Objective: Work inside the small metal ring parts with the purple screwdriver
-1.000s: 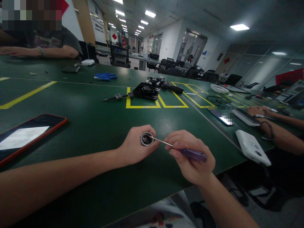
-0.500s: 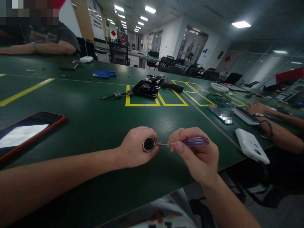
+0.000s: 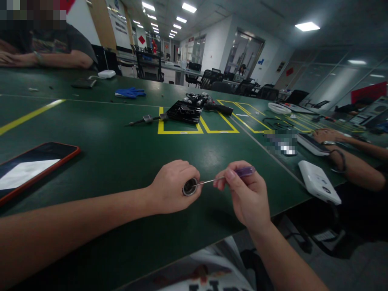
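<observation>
My left hand [image 3: 173, 186] is closed around a small hollow cylinder [image 3: 189, 187] with a metal rim; its open end faces up towards me and most of its body is hidden in the fist. A slim screwdriver [image 3: 244, 171] with a clear purple handle is pinched in my right hand [image 3: 249, 193]. Its thin metal shaft points left, and the tip reaches into the mouth of the cylinder. What the tip touches inside I cannot make out.
An orange-cased phone [image 3: 39, 167] lies at left on the green table [image 3: 121, 153]. Ahead are a pile of black parts [image 3: 185, 111], a thin tool [image 3: 147, 119] and a blue glove [image 3: 130, 93]. A white device [image 3: 319, 182] sits at right near another person's arm [image 3: 357, 163].
The screwdriver's handle has tilted up and its tip has moved into the cylinder's mouth. My right hand has shifted slightly left. My left hand keeps its hold.
</observation>
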A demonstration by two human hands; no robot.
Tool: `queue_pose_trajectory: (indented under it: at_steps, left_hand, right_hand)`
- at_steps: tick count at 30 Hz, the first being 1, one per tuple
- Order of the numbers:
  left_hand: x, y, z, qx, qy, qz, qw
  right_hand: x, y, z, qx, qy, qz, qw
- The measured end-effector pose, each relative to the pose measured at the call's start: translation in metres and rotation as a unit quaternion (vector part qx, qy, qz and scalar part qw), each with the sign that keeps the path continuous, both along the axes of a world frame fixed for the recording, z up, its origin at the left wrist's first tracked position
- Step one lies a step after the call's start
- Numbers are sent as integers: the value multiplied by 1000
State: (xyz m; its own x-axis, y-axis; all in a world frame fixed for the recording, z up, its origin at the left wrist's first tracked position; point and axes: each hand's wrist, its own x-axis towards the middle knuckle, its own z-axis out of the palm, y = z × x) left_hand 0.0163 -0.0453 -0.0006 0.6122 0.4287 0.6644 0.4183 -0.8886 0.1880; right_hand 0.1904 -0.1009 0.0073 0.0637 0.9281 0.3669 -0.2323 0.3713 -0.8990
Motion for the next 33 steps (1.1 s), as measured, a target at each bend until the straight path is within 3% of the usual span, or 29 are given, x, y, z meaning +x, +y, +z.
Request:
queue_pose_trajectory:
  at_steps: [10,19,23,33]
  left_hand:
    - [1,-1,0,1,5,-3,1000]
    - [1,1,0,-13,2,2,1000]
    - [1,0,1,-21,7,5,1000]
    - [2,-1,2,-22,31,15,999]
  right_hand:
    - [-5,2,-1,-91,63,28,993]
    - [-3,-9,-6,-17,24,-47,998]
    - [-6,-10,-8,-8,16,-44,999]
    - [-7,-2,-1,-141,102,-6,985]
